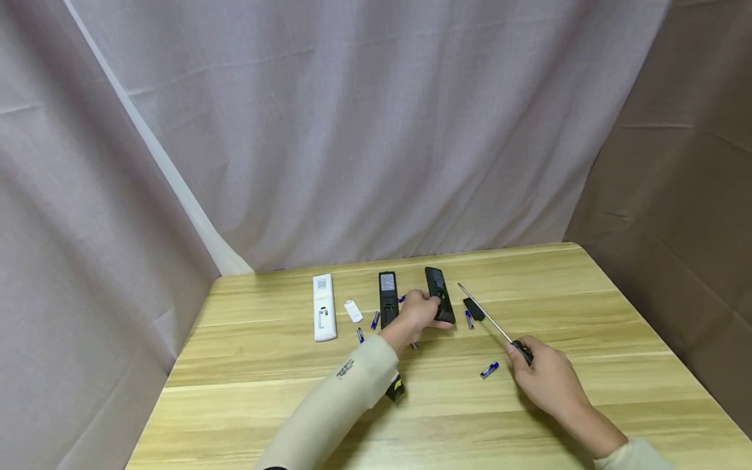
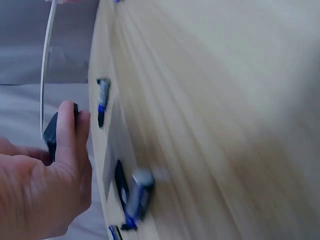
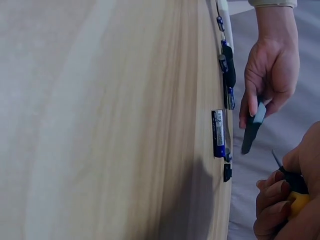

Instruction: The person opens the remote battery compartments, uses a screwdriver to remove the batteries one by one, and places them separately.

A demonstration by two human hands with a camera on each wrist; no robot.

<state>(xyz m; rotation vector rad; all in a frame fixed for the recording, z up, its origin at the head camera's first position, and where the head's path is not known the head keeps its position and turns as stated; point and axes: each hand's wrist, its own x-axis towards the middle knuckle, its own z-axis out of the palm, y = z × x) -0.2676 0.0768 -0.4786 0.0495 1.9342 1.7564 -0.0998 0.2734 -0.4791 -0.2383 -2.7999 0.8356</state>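
Observation:
My left hand point(image 1: 418, 310) grips a black remote control point(image 1: 436, 282), back side up, raised off the table in the right wrist view. In my right hand point(image 1: 549, 378) is a screwdriver point(image 1: 487, 316); the right wrist view shows black and yellow on its handle point(image 3: 298, 202). Its metal shaft points forward and left, the tip a little right of the held remote in the head view. A small black battery cover point(image 1: 474, 309) lies behind the shaft, with a blue battery point(image 1: 469, 320) beside it. Another battery point(image 1: 489, 370) lies left of my right hand.
A white remote point(image 1: 325, 320) lies at the left, its cover point(image 1: 353, 311) beside it. A second black remote point(image 1: 388, 294) lies in the middle, partly behind my left forearm. Several blue batteries point(image 1: 375, 320) are scattered around. A black-and-yellow object point(image 1: 396, 389) shows under the left sleeve.

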